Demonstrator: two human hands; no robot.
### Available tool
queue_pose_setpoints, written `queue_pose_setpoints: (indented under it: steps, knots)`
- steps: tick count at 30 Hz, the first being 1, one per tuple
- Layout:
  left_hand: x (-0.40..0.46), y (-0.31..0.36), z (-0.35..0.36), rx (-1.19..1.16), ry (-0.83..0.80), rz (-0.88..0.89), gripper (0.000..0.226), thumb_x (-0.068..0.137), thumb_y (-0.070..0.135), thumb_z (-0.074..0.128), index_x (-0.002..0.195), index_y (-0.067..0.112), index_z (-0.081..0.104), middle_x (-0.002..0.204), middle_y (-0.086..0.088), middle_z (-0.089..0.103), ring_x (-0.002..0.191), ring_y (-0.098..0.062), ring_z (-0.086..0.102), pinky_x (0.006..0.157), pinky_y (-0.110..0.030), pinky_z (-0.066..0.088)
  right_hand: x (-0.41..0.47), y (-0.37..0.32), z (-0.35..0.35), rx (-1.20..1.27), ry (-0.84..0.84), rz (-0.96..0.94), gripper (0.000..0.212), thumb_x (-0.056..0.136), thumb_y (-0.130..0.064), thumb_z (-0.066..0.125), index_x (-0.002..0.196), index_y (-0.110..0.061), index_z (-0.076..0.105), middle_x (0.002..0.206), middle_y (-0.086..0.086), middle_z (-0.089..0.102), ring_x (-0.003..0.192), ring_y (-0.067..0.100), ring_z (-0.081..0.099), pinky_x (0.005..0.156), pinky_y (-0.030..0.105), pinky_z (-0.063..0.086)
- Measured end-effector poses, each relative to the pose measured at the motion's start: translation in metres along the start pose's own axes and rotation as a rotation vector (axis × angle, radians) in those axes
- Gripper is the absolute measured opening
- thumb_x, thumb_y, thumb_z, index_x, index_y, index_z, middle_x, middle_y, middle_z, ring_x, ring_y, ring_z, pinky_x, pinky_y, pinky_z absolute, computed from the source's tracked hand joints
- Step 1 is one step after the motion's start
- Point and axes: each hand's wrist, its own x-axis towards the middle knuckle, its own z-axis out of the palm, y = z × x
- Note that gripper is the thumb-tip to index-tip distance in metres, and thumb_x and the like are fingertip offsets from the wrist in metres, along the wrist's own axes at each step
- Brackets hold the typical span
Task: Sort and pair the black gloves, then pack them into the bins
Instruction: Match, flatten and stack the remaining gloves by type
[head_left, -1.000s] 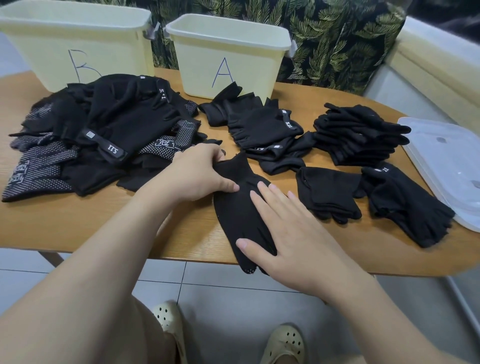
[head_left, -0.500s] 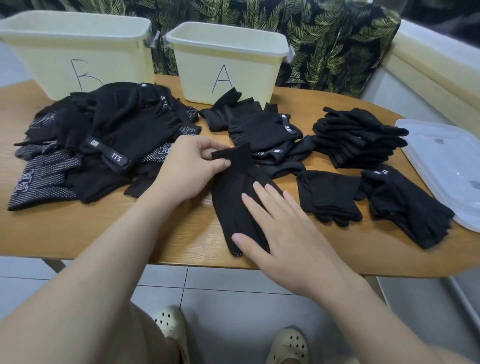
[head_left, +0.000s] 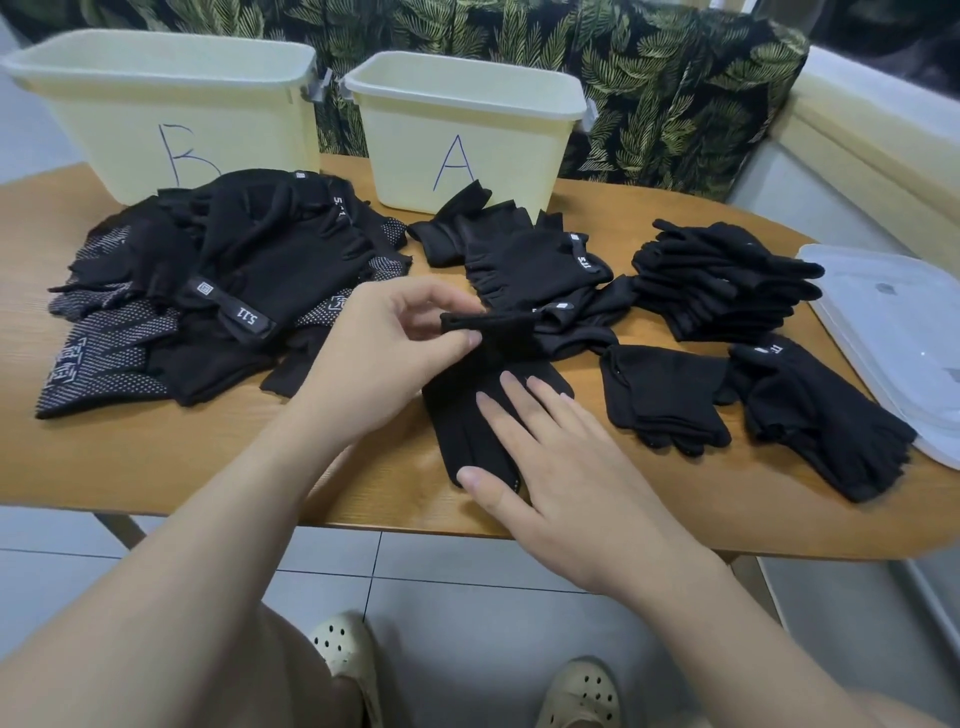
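A plain black glove (head_left: 467, 415) lies at the front middle of the wooden table (head_left: 156, 467), fingers toward me. My left hand (head_left: 384, 358) pinches its cuff and lifts it off the table. My right hand (head_left: 561, 467) lies flat on the glove's finger end, fingers straight. A big loose heap of black gloves (head_left: 218, 291) lies at the left. Smaller piles lie at the middle (head_left: 535, 270) and right (head_left: 722, 280). Two folded pairs (head_left: 665, 400) (head_left: 826, 421) lie at the right front. Pale yellow bins marked B (head_left: 171, 104) and A (head_left: 467, 124) stand at the back.
A clear plastic lid (head_left: 893, 332) lies at the table's right edge. A leaf-patterned cloth (head_left: 675, 78) hangs behind the bins. Below the table's front edge are tiled floor and my two feet in pale clogs (head_left: 343, 654).
My left hand took the glove's cuff and raised it, folding it back toward the fingers. My right hand stayed pressed on the finger end. The glove slid slightly farther onto the table.
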Motion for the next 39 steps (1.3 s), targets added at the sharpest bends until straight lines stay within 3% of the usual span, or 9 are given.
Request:
queue_pose_setpoints:
  steps: [5,10,17,24,28,31,34,36,39]
  knots:
    - [-0.02,0.0,0.002,0.113,0.004,0.053,0.019,0.086,0.008,0.08,0.096,0.024,0.078,0.087,0.012,0.078,0.083,-0.003,0.073,0.08,-0.017,0.055,0.0,-0.002,0.002,-0.019,0.033,-0.005,0.075,0.101,-0.071,0.012,0.164,-0.031,0.009,0.171,-0.008,0.002,0.157,0.018,-0.009,0.128,0.036,-0.004]
    - [-0.027,-0.001,0.005,0.17,0.101,0.088,0.018,0.085,0.009,0.08,0.098,0.02,0.079,0.087,0.013,0.076,0.084,-0.001,0.072,0.078,-0.013,0.053,-0.012,0.0,-0.006,0.0,0.014,-0.067,0.081,0.095,-0.073,0.003,0.163,-0.032,0.016,0.172,-0.011,0.0,0.156,0.008,-0.013,0.127,0.031,-0.01]
    - [-0.038,-0.001,0.006,0.23,0.065,0.166,0.017,0.084,0.01,0.081,0.097,0.02,0.078,0.09,0.015,0.077,0.087,0.001,0.072,0.083,-0.014,0.054,-0.02,0.005,-0.006,0.035,-0.044,-0.092,0.078,0.097,-0.072,0.007,0.163,-0.033,0.013,0.171,-0.014,0.002,0.155,0.002,-0.011,0.126,0.026,-0.01]
    - [-0.052,-0.01,0.021,0.451,0.066,0.299,0.017,0.083,0.02,0.078,0.1,0.02,0.079,0.091,0.014,0.077,0.084,0.0,0.069,0.08,-0.022,0.053,-0.02,-0.002,0.001,0.003,0.022,-0.118,0.075,0.101,-0.067,0.015,0.163,-0.025,0.02,0.166,-0.011,0.021,0.156,0.008,0.006,0.128,0.037,0.001]
    - [-0.057,-0.011,0.028,0.503,0.085,0.311,0.019,0.083,0.023,0.074,0.101,0.018,0.079,0.092,0.008,0.078,0.082,-0.007,0.071,0.078,-0.029,0.053,-0.032,0.011,-0.017,0.112,-0.023,-0.125,0.071,0.098,-0.069,0.035,0.16,-0.035,0.024,0.16,-0.028,0.018,0.149,-0.009,0.002,0.121,0.013,-0.005]
    - [-0.059,-0.008,0.031,0.536,0.088,0.305,0.021,0.083,0.025,0.073,0.102,0.017,0.079,0.093,0.006,0.078,0.082,-0.013,0.073,0.075,-0.034,0.055,-0.04,0.033,-0.033,0.224,-0.014,-0.093,0.064,0.094,-0.064,0.052,0.153,-0.041,0.04,0.15,-0.043,0.018,0.146,-0.02,0.006,0.114,0.005,0.007]
    - [-0.061,-0.008,0.031,0.561,0.053,0.273,0.027,0.082,0.029,0.073,0.105,0.018,0.077,0.097,0.008,0.079,0.087,-0.013,0.074,0.076,-0.032,0.059,-0.038,0.053,-0.036,0.288,0.122,-0.06,0.04,0.094,-0.057,0.054,0.128,-0.039,0.063,0.131,-0.033,0.055,0.127,-0.004,0.051,0.105,0.027,0.046]
    - [-0.063,-0.01,0.029,0.621,-0.01,0.259,0.032,0.082,0.037,0.072,0.109,0.02,0.076,0.099,0.01,0.078,0.09,-0.012,0.074,0.078,-0.03,0.058,-0.036,0.06,-0.035,0.312,0.226,-0.034,0.028,0.095,-0.047,0.055,0.116,-0.033,0.067,0.113,-0.024,0.062,0.11,0.003,0.06,0.091,0.033,0.051]
    - [-0.067,-0.012,0.025,0.696,-0.149,0.244,0.048,0.086,0.055,0.062,0.118,0.023,0.074,0.113,0.007,0.076,0.104,-0.014,0.072,0.087,-0.035,0.06,-0.029,0.06,-0.029,0.344,0.312,-0.029,0.021,0.101,-0.03,0.057,0.118,-0.026,0.068,0.116,-0.02,0.061,0.113,0.004,0.058,0.094,0.026,0.047]
